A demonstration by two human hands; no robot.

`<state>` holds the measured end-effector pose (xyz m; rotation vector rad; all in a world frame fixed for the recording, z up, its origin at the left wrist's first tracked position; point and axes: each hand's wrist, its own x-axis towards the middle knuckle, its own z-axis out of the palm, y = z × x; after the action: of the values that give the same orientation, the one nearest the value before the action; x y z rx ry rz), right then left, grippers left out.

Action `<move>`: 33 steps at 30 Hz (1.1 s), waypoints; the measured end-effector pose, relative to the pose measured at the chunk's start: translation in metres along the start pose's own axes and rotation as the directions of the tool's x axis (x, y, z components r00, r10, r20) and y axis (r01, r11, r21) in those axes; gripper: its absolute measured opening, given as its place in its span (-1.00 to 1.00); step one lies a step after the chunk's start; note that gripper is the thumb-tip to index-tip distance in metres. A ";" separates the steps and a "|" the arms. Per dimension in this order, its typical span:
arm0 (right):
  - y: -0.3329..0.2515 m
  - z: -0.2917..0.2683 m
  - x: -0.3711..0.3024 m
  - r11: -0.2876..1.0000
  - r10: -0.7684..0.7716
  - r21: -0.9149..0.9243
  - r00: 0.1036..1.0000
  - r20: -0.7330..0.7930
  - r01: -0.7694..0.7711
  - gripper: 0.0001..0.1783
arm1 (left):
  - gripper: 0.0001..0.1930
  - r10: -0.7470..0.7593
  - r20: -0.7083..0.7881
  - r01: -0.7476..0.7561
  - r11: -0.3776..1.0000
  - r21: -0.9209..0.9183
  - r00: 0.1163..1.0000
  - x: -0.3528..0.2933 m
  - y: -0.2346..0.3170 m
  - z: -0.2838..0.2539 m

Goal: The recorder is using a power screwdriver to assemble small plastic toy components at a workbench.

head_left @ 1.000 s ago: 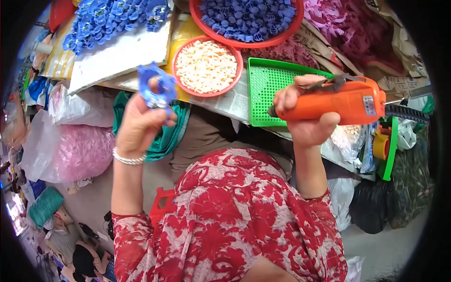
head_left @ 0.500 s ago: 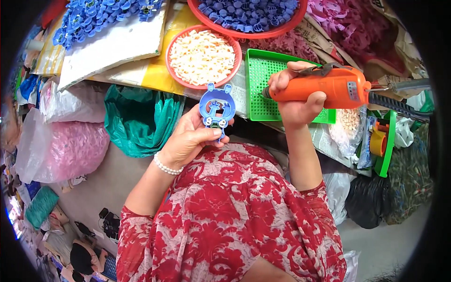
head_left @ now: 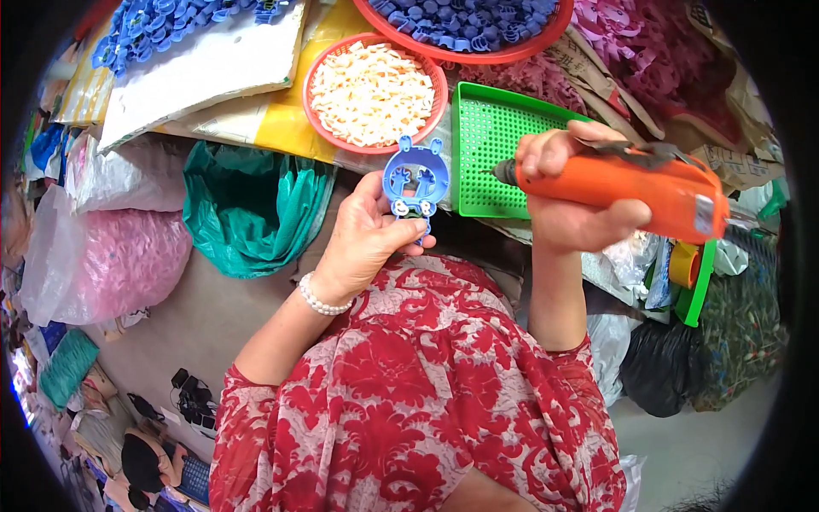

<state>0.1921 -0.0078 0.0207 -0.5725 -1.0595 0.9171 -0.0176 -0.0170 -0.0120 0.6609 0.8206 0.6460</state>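
A blue plastic piece, cup-shaped with two small ears at its top, sits in front of the person's chest, just above the edge of the patterned red garment. The left hand has it by the narrow lower end: the thumb lies across the near face and the fingers close behind, clamped on it, the hollow side facing up toward the head. That forearm slants in from the lower left, elbow bent, a pearl bracelet around the wrist.

The right hand is raised beside it, forearm almost upright. Its fingers wrap the far side of an orange power driver and the thumb stretches along the near side, so they are clamped on the tool. The driver lies across the palm, its bit pointing left toward the blue piece, apart from it.

Behind the tip is a green perforated tray on the bench; left of that stands a red basket of small pale pieces.
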 end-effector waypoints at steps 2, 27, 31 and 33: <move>-0.010 0.006 0.001 0.999 -0.023 0.026 0.999 0.046 0.021 -0.04 | -0.50 -0.004 -0.013 0.004 1.000 -0.002 1.000 -0.002 0.002 0.005; -0.007 0.034 -0.023 0.984 0.096 0.128 0.971 0.220 -0.127 -0.05 | -0.60 0.017 -0.026 -0.019 0.996 -0.084 1.000 -0.008 0.001 0.021; -0.003 0.033 -0.019 0.992 0.037 0.106 0.952 0.304 -0.072 -0.05 | -0.64 0.058 -0.075 -0.068 0.990 -0.127 0.995 -0.008 -0.003 0.025; -0.004 0.037 -0.021 0.994 0.051 0.083 0.959 0.280 -0.077 -0.06 | -0.64 0.053 -0.078 -0.062 0.992 -0.114 0.996 -0.007 -0.004 0.024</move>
<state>0.1553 -0.0283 0.0287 -0.4095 -1.2477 1.1214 -0.0005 -0.0311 0.0011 0.5588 0.8293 0.7688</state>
